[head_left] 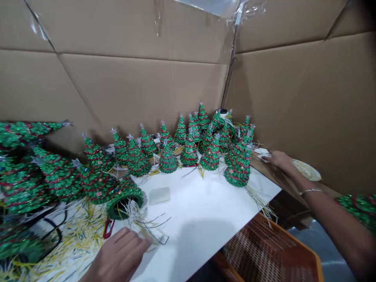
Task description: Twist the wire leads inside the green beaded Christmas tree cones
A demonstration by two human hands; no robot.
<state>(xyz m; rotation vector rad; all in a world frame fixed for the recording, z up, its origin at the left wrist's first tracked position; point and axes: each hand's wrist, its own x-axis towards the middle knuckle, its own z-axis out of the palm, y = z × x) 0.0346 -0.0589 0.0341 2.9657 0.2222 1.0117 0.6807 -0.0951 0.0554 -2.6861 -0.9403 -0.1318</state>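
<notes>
Lying on its side at eight o'clock, a glittery Christmas tree (127,185) bared trailing wires (135,214), presumably tipped for access. The left hand (121,250) curled beside them at seven, grip unclear; the right hand (280,160) met a white item (261,151) at three, whether pinching I couldn't tell.

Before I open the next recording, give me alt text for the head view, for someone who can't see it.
A person's left hand is near wires trailing from a tipped tree, while the right hand is at a white item. Red-trimmed green trees line a white sheet, with cardboard behind and an orange basket below.
</notes>
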